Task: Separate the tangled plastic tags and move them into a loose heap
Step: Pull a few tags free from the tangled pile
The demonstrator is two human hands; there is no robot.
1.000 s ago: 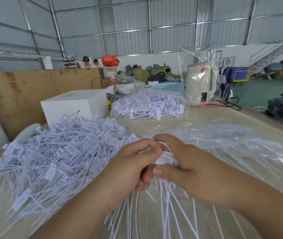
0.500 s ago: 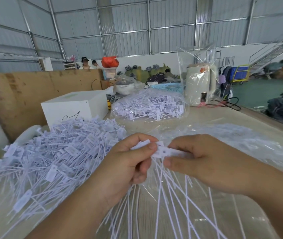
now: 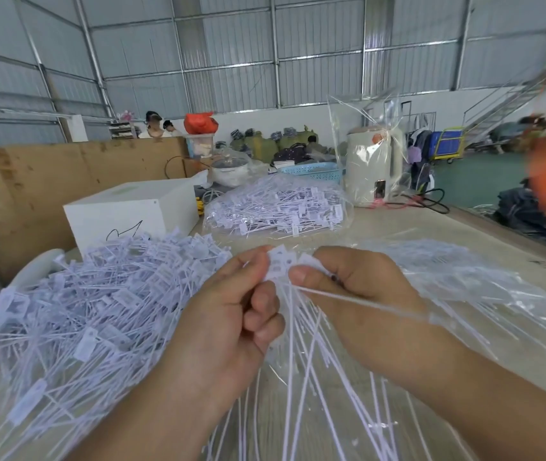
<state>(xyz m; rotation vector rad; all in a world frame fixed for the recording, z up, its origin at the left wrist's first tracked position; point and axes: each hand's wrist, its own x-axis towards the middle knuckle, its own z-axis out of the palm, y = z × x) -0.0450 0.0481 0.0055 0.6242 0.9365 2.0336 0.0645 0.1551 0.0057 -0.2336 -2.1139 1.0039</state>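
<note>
Both hands meet over the table's middle, pinching the flat heads of a bunch of white plastic tags [image 3: 280, 262]. My left hand [image 3: 231, 314] pinches the heads from the left, and my right hand [image 3: 348, 294] grips them from the right with thumb and fingers. The tags' long thin tails [image 3: 301, 377] fan downward between my wrists; one tail crosses over my right hand. A large loose heap of tags [image 3: 92, 301] lies to the left on the table.
A clear bag full of tags [image 3: 278, 207] lies further back. Clear plastic film [image 3: 484, 294] spreads at the right. A white box [image 3: 132, 211] stands behind the heap, with a bagged appliance [image 3: 373, 168], a blue basket [image 3: 315, 169] and a plywood board [image 3: 15, 194] around.
The hands have drawn slightly apart and risen, so the tag heads now show between the fingertips. The tails fan wider, and one tail now lies over my right hand.
</note>
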